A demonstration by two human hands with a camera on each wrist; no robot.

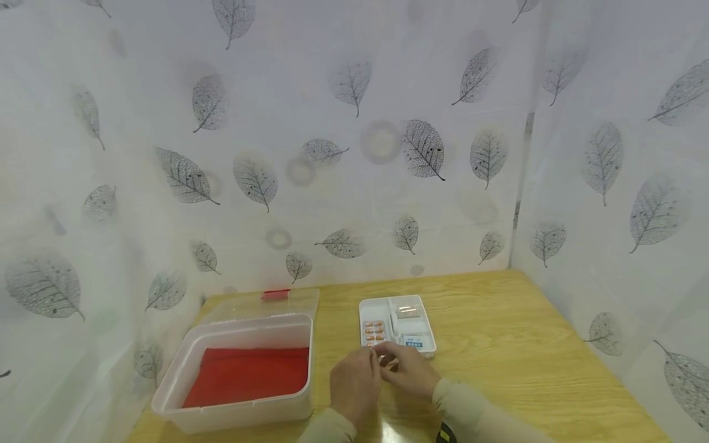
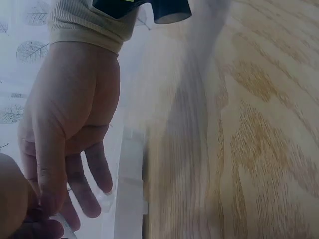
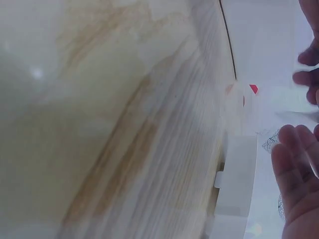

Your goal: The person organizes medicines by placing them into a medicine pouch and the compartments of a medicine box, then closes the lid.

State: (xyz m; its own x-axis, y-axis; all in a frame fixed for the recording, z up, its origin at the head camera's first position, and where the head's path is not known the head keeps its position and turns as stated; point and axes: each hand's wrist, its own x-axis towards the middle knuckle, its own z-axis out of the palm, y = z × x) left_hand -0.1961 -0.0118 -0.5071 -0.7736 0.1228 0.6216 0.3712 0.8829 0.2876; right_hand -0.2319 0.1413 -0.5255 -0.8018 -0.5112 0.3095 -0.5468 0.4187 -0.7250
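Observation:
Both hands meet over the near edge of a white compartment tray [image 1: 372, 309]. My left hand [image 1: 354, 376] and right hand [image 1: 410, 370] pinch a small, thin, pale translucent piece [image 2: 64, 225] between their fingertips; its kind cannot be made out. In the left wrist view, the right hand's thumb and forefinger press together on it while the other fingers spread. A blister pack [image 1: 374, 331] of orange capsules lies in the tray's left compartment, partly hidden by the hands. A blue-and-white packet [image 1: 413, 342] lies at the near right, and a shiny clear pack [image 1: 408, 311] at the far right.
To the left stands an open translucent plastic box [image 1: 307, 394] with a red sheet-like thing [image 1: 249, 375] inside. Its clear lid [image 1: 238, 309], with a red latch [image 1: 276, 295], lies behind it. Leaf-patterned curtains [image 1: 354, 197] border the wooden table [image 1: 498, 326] at the back and sides.

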